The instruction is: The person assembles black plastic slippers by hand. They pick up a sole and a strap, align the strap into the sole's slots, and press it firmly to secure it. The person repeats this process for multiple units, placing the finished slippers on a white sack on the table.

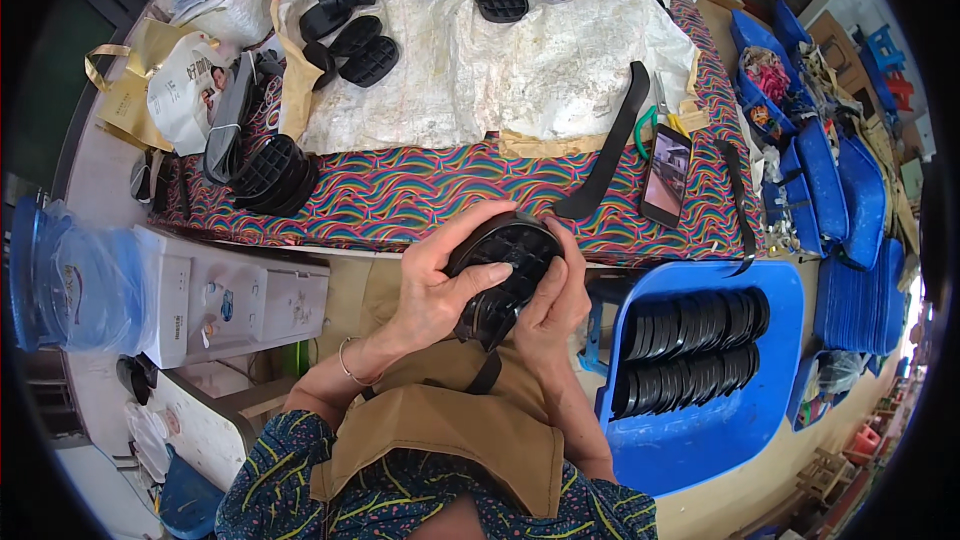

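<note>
Over my lap I hold a rounded black plastic sole piece [500, 275], its hollow, ribbed grid side facing up. My left hand [440, 285] grips its left edge, with the thumb pressed onto the grid. My right hand [558, 290] is wrapped round the opposite edge, thumb near the rim. A black strip [487, 372] hangs below the piece; where it joins is hidden. Another black strip [612, 145] lies on the table just beyond my right hand. Similar grid pieces [275, 172] are stacked at the table's left.
Several loose black pieces [501, 2] lie on a white sheet [420, 115] over the patterned tablecloth [400, 200]. A phone [668, 178] and green-handled scissors [645, 130] lie at the right. A blue tub [690, 450] holds rows of black pieces. A white cabinet [240, 300] stands left.
</note>
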A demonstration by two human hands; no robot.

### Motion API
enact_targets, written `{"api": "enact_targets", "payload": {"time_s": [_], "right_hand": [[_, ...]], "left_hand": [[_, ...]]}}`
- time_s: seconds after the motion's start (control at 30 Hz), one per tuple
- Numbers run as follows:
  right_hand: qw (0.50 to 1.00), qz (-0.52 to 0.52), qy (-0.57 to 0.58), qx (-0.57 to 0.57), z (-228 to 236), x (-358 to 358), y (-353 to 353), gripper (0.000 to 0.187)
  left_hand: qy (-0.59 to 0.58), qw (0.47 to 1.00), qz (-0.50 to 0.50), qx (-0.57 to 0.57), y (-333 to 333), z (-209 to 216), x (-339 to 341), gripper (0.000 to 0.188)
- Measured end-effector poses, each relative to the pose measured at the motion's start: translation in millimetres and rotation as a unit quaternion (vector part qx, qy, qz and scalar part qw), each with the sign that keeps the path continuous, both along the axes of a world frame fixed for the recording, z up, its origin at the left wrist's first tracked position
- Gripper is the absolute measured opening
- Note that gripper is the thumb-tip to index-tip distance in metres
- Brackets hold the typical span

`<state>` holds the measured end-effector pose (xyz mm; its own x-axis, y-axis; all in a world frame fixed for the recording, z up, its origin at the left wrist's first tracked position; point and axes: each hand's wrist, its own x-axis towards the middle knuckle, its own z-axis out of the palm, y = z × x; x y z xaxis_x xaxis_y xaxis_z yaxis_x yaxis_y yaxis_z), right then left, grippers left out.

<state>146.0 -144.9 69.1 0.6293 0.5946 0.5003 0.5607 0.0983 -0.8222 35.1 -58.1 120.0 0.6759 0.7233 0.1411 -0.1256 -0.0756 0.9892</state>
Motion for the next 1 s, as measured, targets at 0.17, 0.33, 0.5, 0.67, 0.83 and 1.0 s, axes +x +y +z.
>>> {"api": "enact_targets", "payload": {"time_s": [0.17, 0.33, 0.5, 0.67, 0.83, 1.0], "right_hand": [[0.989, 0.038, 0.136, 0.041, 4.4, -18.7, 0.5, 0.041], [0.97, 0.089, 0.216, 0.061, 4.1, -17.2, -0.9, 0.044], [0.966, 0.116, 0.227, 0.051, 1.6, -3.0, -0.4, 0.043], [0.873, 0.208, 0.441, 0.029, 1.8, 14.3, -15.4, 0.041], [0.873, 0.203, 0.442, 0.005, 15.2, 1.8, -29.1, 0.036], [0.917, 0.136, 0.375, 0.012, 10.6, -3.6, -20.9, 0.029]], "left_hand": [[-0.019, 0.998, 0.049, -0.023, -4.2, -2.2, 3.1, 0.054], [-0.044, 0.994, 0.1, -0.023, -6.1, -4.4, 7.8, 0.055], [-0.057, 0.99, 0.128, 0.002, -10.8, -3.9, 14.3, 0.056], [-0.09, 0.979, 0.178, 0.05, 0.1, -1.6, 18.3, 0.056], [-0.088, 0.975, 0.176, 0.103, -1.8, -4.2, 16.6, 0.052], [-0.104, 0.972, 0.186, 0.103, -8.1, -6.3, 20.6, 0.051]]}}
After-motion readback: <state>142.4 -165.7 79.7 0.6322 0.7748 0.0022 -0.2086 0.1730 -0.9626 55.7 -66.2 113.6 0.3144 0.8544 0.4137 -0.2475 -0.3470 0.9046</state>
